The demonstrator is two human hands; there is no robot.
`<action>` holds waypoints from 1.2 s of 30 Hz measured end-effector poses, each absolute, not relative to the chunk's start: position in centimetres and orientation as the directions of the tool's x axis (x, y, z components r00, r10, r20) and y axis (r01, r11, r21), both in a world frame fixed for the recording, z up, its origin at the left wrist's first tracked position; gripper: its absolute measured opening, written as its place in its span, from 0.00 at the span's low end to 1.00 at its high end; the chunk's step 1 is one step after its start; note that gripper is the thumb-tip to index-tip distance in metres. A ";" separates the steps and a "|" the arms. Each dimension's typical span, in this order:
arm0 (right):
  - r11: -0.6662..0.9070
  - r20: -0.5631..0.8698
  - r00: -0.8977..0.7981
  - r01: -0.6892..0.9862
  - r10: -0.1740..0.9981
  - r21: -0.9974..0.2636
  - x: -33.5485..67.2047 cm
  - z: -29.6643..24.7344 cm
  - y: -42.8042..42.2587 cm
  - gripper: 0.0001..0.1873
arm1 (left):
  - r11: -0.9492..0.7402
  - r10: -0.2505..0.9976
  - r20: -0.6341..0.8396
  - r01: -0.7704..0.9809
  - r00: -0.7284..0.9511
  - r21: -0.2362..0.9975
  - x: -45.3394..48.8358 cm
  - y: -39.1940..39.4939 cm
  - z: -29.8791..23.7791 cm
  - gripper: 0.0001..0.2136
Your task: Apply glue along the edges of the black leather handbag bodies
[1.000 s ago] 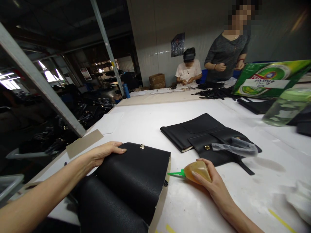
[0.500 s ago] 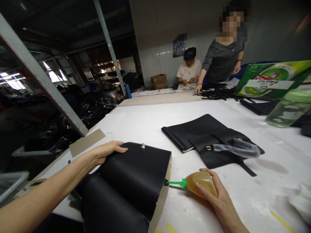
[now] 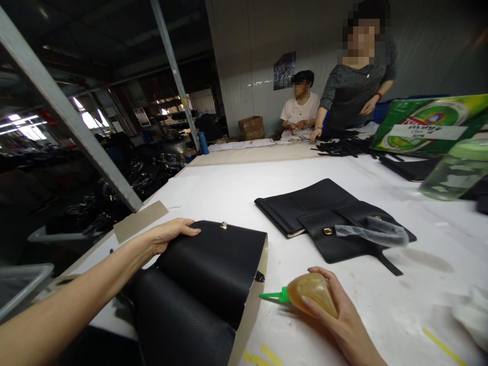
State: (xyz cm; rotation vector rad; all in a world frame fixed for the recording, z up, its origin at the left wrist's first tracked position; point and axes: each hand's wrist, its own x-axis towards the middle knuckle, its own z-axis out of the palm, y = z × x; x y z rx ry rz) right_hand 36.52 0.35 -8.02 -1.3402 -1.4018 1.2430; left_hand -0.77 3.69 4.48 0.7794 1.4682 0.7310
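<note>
My left hand (image 3: 173, 235) grips the upper left edge of a black leather bag piece (image 3: 213, 264), thumb on top and fingers hidden beneath. A small gold metal fitting (image 3: 224, 225) sits on its top edge, and a small black tab (image 3: 260, 276) sticks out at the right side. In my right hand (image 3: 339, 310) is a squeeze bottle of amber glue (image 3: 313, 294), lying on its side. Its green nozzle (image 3: 272, 296) points left, with the tip close to the bag piece's pale inner edge; whether they touch I cannot tell.
Farther right, another black leather bag piece (image 3: 320, 206) with gold fittings and a plastic-wrapped handle lies on the white table (image 3: 224, 183). Behind it are a green bottle (image 3: 450, 173), a green box (image 3: 427, 124) and black strips (image 3: 343, 145). Two people work at the far end.
My right hand has drawn the glue bottle slightly left and down, and the nozzle tip has left the black tab. My left hand keeps its hold on the bag piece.
</note>
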 end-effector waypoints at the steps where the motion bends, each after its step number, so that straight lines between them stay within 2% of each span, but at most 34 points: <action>1: -0.045 -0.066 -0.101 0.196 0.993 -0.980 36.6 -8.2 0.5 0.31 | 0.568 0.823 -0.568 0.044 -0.014 0.822 -0.8 3.7 4.5 0.15; 5: -0.007 -0.017 -0.041 0.241 0.999 -0.970 36.8 -8.7 1.0 0.31 | 0.570 0.821 -0.570 0.038 -0.021 0.821 -0.8 3.7 4.5 0.15; 11: -0.031 -0.060 -0.156 0.183 0.986 -0.983 36.7 -8.5 0.4 0.32 | 0.574 0.819 -0.572 0.047 -0.052 0.818 -0.6 3.6 4.6 0.17; 17: -0.010 -0.010 0.003 0.173 1.000 -0.985 36.6 -8.2 1.5 0.31 | 0.569 0.822 -0.568 0.045 -0.034 0.821 -0.7 3.6 4.5 0.16; 26: 0.005 -0.042 -0.193 0.236 0.980 -0.972 36.8 -9.2 0.9 0.32 | 0.574 0.819 -0.573 0.052 -0.032 0.817 -0.8 3.6 4.5 0.15; 32: 0.055 0.028 -0.102 0.273 0.994 -0.960 36.6 -9.1 1.1 0.31 | 0.558 0.830 -0.558 0.039 -0.007 0.829 -1.3 3.7 4.1 0.16; 36: 0.006 -0.055 -0.238 0.247 0.970 -0.969 36.7 -9.3 0.5 0.32 | 0.559 0.829 -0.559 0.038 -0.002 0.828 -1.3 3.6 4.1 0.15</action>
